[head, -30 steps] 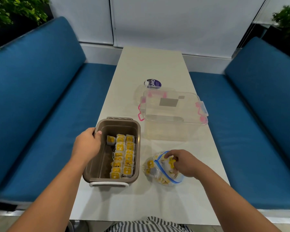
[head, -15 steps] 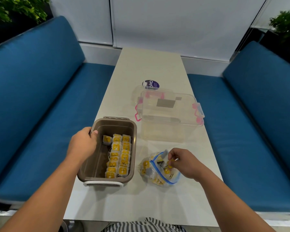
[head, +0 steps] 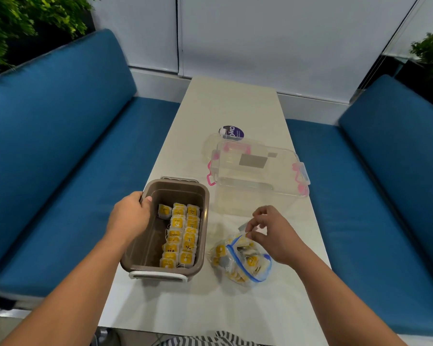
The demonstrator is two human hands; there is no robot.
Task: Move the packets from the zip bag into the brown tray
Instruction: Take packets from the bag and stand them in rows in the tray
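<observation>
Now my right hand point(head: 273, 237) pinches one packet point(head: 244, 228) just above the zip bag point(head: 238, 263) — the brown tray point(head: 145, 245) sits near to its left, long axis running away from me — while my left hand point(head: 130, 216) grips its rim.

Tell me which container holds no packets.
The clear plastic box with pink latches; the brown plastic tray and clear zip bag both hold yellow packets.

A strip of bare desk point(head: 185, 308) separates brown tray point(head: 145, 245) from zip bag point(head: 258, 268); a clear lidded box point(head: 258, 176) blocks the far side.
</observation>
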